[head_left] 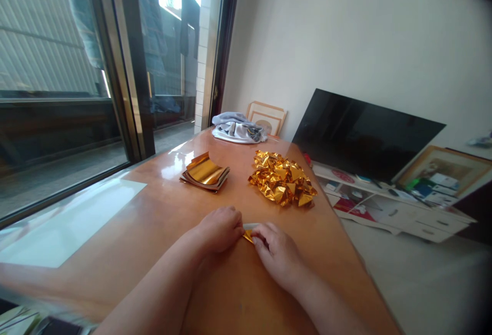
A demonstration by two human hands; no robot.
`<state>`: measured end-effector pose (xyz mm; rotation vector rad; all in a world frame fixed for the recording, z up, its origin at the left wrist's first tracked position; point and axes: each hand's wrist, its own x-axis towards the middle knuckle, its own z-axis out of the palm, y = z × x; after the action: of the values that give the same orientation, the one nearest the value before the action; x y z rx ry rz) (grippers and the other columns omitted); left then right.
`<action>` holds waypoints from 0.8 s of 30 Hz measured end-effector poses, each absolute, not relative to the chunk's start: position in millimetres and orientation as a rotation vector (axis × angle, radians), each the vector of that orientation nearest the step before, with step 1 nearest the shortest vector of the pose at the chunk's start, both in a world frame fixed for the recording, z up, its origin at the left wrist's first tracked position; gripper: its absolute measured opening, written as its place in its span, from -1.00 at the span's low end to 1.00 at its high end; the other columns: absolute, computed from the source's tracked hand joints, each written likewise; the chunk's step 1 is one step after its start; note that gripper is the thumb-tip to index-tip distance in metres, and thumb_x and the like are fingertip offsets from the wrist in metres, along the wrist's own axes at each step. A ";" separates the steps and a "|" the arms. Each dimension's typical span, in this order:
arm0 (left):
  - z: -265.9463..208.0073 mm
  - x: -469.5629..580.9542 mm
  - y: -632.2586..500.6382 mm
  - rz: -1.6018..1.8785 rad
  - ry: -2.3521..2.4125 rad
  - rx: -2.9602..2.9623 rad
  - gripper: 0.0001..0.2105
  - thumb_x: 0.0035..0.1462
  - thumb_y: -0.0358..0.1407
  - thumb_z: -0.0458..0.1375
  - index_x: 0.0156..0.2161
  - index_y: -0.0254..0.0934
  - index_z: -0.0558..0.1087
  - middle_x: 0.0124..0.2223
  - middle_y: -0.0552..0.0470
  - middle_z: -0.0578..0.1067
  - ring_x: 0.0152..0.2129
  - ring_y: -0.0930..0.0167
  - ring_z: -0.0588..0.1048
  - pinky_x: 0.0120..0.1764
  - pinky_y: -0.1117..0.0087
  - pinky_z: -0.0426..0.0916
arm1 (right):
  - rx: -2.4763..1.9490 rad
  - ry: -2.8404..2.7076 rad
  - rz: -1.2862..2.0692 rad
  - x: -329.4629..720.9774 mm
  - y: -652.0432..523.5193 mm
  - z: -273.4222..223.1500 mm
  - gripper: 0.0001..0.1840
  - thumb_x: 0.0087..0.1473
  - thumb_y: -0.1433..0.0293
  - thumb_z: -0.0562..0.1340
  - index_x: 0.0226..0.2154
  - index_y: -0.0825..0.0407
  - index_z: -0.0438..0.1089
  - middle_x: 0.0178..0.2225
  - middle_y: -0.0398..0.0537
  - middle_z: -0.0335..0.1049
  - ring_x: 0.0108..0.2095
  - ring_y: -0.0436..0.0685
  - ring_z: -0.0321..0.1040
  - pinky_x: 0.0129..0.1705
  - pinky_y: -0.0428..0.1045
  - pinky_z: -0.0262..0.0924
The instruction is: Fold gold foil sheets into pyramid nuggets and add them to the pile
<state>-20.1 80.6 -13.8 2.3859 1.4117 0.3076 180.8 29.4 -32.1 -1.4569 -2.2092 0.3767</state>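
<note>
Between my two hands, low over the wooden table [230,294], is a small sheet of gold foil paper [248,235], partly folded, with a pale edge on its far side. My left hand [221,228] pinches its left end with curled fingers. At the other end, my right hand [277,253] grips the paper between thumb and fingers. Most of the sheet is covered by the fingers. Beyond my left hand lies a stack of gold foil sheets [205,172], its top sheet curling up. A heap of folded gold foil pieces [282,178] rests beyond my right hand.
Light-coloured cloth [238,129] is bundled at the table's far end, before a wooden frame [267,117]. Glass sliding doors [126,68] run along the left. At the right, a large television [365,135] stands on a white cabinet [400,214].
</note>
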 end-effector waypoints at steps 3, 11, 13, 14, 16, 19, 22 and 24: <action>-13.4 -19.8 80.1 0.307 1.416 2.374 -0.84 0.13 -0.25 0.08 -0.34 -0.21 0.49 -0.22 -0.06 0.52 -0.35 0.34 0.46 -0.37 0.39 0.24 | -1.436 -2.303 0.348 183.7 23.8 -27.1 -0.76 0.23 0.43 0.13 -0.15 -0.09 0.48 -0.18 -0.06 0.41 -0.16 0.13 0.35 -0.11 -0.01 0.23; -13.1 -19.7 81.4 0.270 1.431 2.376 -0.84 0.15 -0.22 0.08 -0.33 -0.22 0.47 -0.21 -0.06 0.51 -0.31 0.33 0.47 -0.33 0.40 0.28 | -1.471 -2.451 0.279 183.2 8.7 -16.2 -0.71 0.25 0.38 0.13 -0.03 -0.04 0.46 -0.16 0.03 0.38 -0.13 0.19 0.32 -0.06 0.06 0.28; -12.8 -19.8 81.1 0.262 1.428 2.384 -0.84 0.16 -0.22 0.09 -0.34 -0.22 0.46 -0.21 -0.06 0.51 -0.30 0.33 0.47 -0.31 0.40 0.29 | -1.472 -2.453 0.286 182.7 7.1 -13.7 -0.72 0.25 0.38 0.12 -0.04 -0.02 0.46 -0.14 0.04 0.37 -0.12 0.19 0.31 -0.04 0.07 0.29; -12.7 -19.7 81.0 0.259 1.428 2.390 -0.84 0.16 -0.21 0.09 -0.34 -0.22 0.45 -0.21 -0.06 0.51 -0.30 0.32 0.47 -0.30 0.39 0.29 | -1.473 -2.453 0.291 182.5 6.8 -12.7 -0.73 0.25 0.38 0.12 -0.05 -0.02 0.46 -0.14 0.04 0.37 -0.12 0.19 0.31 -0.04 0.07 0.29; -13.0 -19.6 80.6 0.257 1.435 2.401 -0.84 0.17 -0.21 0.09 -0.35 -0.22 0.44 -0.21 -0.06 0.50 -0.29 0.31 0.47 -0.30 0.38 0.29 | -1.478 -2.445 0.300 182.2 6.9 -11.4 -0.74 0.25 0.39 0.12 -0.06 -0.01 0.45 -0.14 0.04 0.37 -0.11 0.20 0.30 -0.03 0.08 0.30; -13.9 -19.1 80.3 0.270 1.452 2.408 -0.85 0.17 -0.21 0.10 -0.34 -0.22 0.44 -0.20 -0.06 0.50 -0.29 0.30 0.47 -0.30 0.37 0.29 | -1.483 -2.437 0.313 181.6 7.1 -10.7 -0.75 0.25 0.39 0.13 -0.08 0.00 0.45 -0.14 0.05 0.36 -0.10 0.21 0.30 -0.02 0.08 0.30; -14.6 -18.8 80.3 0.269 1.455 2.408 -0.84 0.18 -0.20 0.10 -0.33 -0.23 0.44 -0.21 -0.07 0.50 -0.29 0.31 0.47 -0.30 0.36 0.29 | -1.478 -2.442 0.319 180.9 6.5 -10.5 -0.74 0.25 0.40 0.12 -0.07 0.00 0.45 -0.13 0.06 0.36 -0.09 0.21 0.29 -0.01 0.09 0.29; -14.6 -18.8 80.4 0.270 1.454 2.407 -0.84 0.18 -0.20 0.10 -0.33 -0.23 0.44 -0.21 -0.07 0.50 -0.30 0.31 0.46 -0.30 0.36 0.29 | -1.478 -2.447 0.313 180.4 5.9 -10.3 -0.73 0.25 0.41 0.12 -0.06 0.00 0.45 -0.13 0.06 0.37 -0.09 0.21 0.29 0.00 0.09 0.29</action>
<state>-18.8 80.4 -14.6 2.4072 1.4542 0.2704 180.4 5.9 -10.3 -1.4780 -2.4472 0.3127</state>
